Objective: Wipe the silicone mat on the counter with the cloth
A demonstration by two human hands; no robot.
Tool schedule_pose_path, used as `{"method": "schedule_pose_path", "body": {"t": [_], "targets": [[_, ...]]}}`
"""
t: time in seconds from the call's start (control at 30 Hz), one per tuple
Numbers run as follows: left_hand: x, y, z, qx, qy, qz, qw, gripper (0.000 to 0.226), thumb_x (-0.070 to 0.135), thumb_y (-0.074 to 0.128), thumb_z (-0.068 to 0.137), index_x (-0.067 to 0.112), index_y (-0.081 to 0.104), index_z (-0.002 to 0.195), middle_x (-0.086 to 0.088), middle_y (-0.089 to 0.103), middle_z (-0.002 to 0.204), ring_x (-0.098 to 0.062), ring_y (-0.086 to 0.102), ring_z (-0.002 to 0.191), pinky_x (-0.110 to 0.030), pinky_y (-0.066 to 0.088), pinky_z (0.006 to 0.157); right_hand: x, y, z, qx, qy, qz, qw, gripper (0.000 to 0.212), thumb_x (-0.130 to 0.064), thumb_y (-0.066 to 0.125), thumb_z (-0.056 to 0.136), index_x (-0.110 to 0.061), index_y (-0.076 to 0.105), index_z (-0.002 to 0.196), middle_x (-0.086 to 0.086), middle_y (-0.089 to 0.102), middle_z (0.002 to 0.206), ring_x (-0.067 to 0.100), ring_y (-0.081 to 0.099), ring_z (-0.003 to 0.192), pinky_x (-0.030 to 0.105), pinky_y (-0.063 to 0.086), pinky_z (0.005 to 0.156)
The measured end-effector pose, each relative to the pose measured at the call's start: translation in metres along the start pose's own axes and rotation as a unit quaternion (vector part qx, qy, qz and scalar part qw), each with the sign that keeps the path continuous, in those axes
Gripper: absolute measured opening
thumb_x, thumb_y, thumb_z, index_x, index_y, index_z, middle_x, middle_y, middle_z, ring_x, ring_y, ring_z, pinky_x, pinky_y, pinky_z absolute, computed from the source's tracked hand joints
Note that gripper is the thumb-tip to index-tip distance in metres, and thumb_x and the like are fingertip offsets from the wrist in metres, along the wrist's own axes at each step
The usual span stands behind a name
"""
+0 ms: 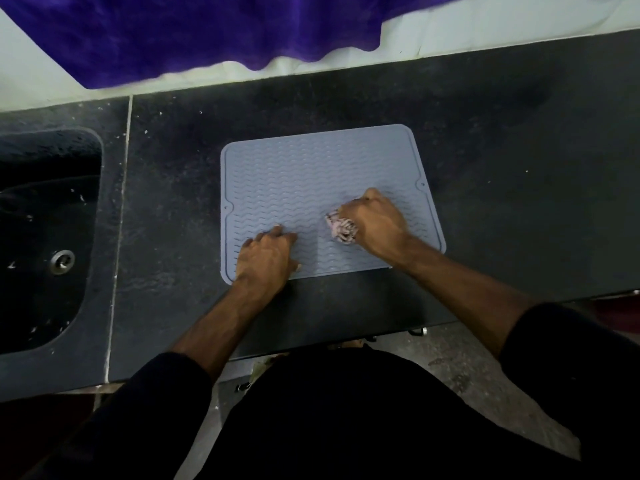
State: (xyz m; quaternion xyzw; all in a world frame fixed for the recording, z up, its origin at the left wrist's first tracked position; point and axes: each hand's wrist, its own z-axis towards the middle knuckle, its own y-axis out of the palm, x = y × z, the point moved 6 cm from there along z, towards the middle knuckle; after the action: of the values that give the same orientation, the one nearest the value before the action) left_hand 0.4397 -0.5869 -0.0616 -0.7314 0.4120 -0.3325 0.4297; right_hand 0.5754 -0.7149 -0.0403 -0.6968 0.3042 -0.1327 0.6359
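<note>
Two hands on mat, long axis front-to-back, left hand flat, right hand clenching cloth

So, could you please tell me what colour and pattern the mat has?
The mat is grey-blue with wavy ridges, seen best in the head view.

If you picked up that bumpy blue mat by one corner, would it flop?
Probably yes: the silicone mat looks thin and lies flat on the counter, so it likely droops. The left hand pressing on it suggests it may slide when rubbed.
</note>
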Motion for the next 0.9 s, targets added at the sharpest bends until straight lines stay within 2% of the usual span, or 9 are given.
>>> {"method": "schedule_pose_path", "body": {"t": [0.1,0.2,0.3,0.4,0.47,0.53,0.7,0.8,0.9], "targets": [[0.002,0.001,-0.002,0.008,0.000,-0.001,1.000,0.059,0.038,0.062,0.089,0.024,0.041,0.143,-0.006,0.031,0.154,-0.029,0.036,0.136,-0.048,0.028,0.112,0.037,-0.006,-0.014,-0.018,0.061,-0.011,0.998,0.033,-0.026,0.073,0.081,-0.016,0.067,0.113,0.011,0.065,0.108,0.027,0.052,0.105,0.037,0.047,0.087],[0.006,0.002,-0.003,0.009,-0.006,0.012,1.000,0.061,0.037,0.062,0.090,0.023,0.039,0.144,-0.008,0.028,0.155,-0.031,0.034,0.137,-0.048,0.027,0.113,0.053,-0.017,-0.018,-0.005,0.077,-0.003,0.997,0.023,-0.018,0.069,0.083,-0.011,0.070,0.104,0.013,0.070,0.100,0.029,0.054,0.100,0.039,0.050,0.083],[0.009,0.003,-0.003,0.011,-0.008,0.038,0.999,0.062,0.038,0.061,0.090,0.021,0.038,0.145,-0.011,0.026,0.156,-0.032,0.028,0.140,-0.050,0.023,0.114,0.035,-0.021,-0.010,0.032,0.066,0.030,0.997,0.015,-0.012,0.067,0.081,-0.011,0.069,0.096,0.011,0.069,0.092,0.028,0.052,0.099,0.032,0.044,0.072],[0.015,0.004,-0.002,0.006,-0.002,0.041,0.999,0.064,0.038,0.061,0.089,0.019,0.035,0.145,-0.010,0.020,0.158,-0.032,0.022,0.143,-0.050,0.021,0.115,0.003,-0.010,-0.004,0.018,0.029,0.023,0.999,0.024,-0.016,0.068,0.083,-0.015,0.067,0.107,0.007,0.067,0.103,0.024,0.049,0.104,0.033,0.044,0.080],[0.014,0.003,-0.001,-0.002,-0.012,0.026,1.000,0.068,0.039,0.062,0.089,0.017,0.033,0.146,-0.008,0.020,0.158,-0.032,0.026,0.142,-0.049,0.026,0.113,0.003,-0.005,-0.009,0.016,0.017,0.003,1.000,0.030,-0.017,0.068,0.084,-0.014,0.066,0.114,0.007,0.066,0.110,0.024,0.049,0.107,0.034,0.044,0.087],[0.012,0.000,0.000,-0.009,-0.021,0.015,1.000,0.071,0.040,0.063,0.088,0.016,0.031,0.148,-0.007,0.022,0.158,-0.030,0.031,0.140,-0.047,0.029,0.111,0.024,-0.007,-0.016,0.009,0.042,-0.001,0.999,0.034,-0.020,0.070,0.083,-0.014,0.065,0.117,0.009,0.066,0.112,0.026,0.049,0.108,0.035,0.044,0.088],[0.017,-0.004,-0.002,-0.012,-0.025,0.030,0.999,0.068,0.039,0.063,0.089,0.015,0.034,0.146,-0.008,0.025,0.157,-0.030,0.035,0.138,-0.046,0.031,0.110,0.078,-0.016,-0.028,-0.008,0.099,-0.033,0.995,0.024,-0.028,0.064,0.089,-0.014,0.068,0.108,0.008,0.069,0.108,0.027,0.055,0.103,0.037,0.048,0.092],[0.023,-0.008,-0.001,-0.007,-0.023,0.036,0.999,0.063,0.038,0.062,0.089,0.013,0.039,0.142,-0.009,0.033,0.152,-0.030,0.041,0.133,-0.046,0.034,0.108,0.077,-0.026,-0.025,0.051,0.097,-0.005,0.994,0.021,-0.022,0.066,0.087,-0.012,0.071,0.104,0.009,0.072,0.101,0.029,0.055,0.098,0.038,0.049,0.085],[0.035,-0.009,0.001,-0.003,-0.017,0.033,0.999,0.063,0.038,0.062,0.089,0.014,0.038,0.142,-0.008,0.035,0.150,-0.030,0.043,0.130,-0.045,0.037,0.104,0.054,-0.020,-0.014,0.031,0.066,-0.008,0.997,0.027,-0.022,0.070,0.083,-0.014,0.068,0.109,0.009,0.069,0.105,0.028,0.054,0.101,0.037,0.048,0.089]]}}
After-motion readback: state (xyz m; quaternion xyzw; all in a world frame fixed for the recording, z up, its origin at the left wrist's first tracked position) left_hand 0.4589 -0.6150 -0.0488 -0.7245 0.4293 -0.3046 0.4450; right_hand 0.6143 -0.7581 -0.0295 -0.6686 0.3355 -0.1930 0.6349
